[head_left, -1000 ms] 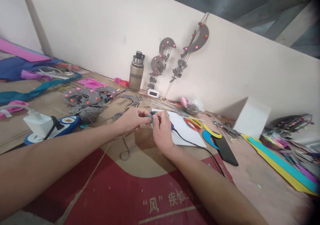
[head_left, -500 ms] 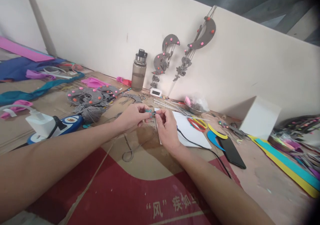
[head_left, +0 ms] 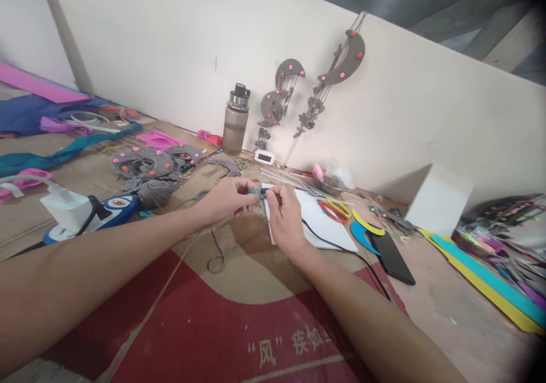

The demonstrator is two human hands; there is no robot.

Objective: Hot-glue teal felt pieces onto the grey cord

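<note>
Over the front-left edge of a white pad, my two hands meet fingertip to fingertip. My left hand pinches a small teal piece between thumb and forefinger. Closed against its other end is my right hand, thumb and finger pressed together by a small dark bit. Exactly what the right fingertips grip is too small to make out. Below the left hand, a loop of grey cord lies on the cardboard. A black cable runs out from behind my right hand.
A bottle and small clock stand by the wall, near hanging grey moon ornaments. Left are grey yarn and a power strip. Right lie red and yellow loops, a phone and coloured strips.
The view has shifted slightly. Both hands stay together in nearly the same place, and the dark bit between the fingertips shows a little more.
</note>
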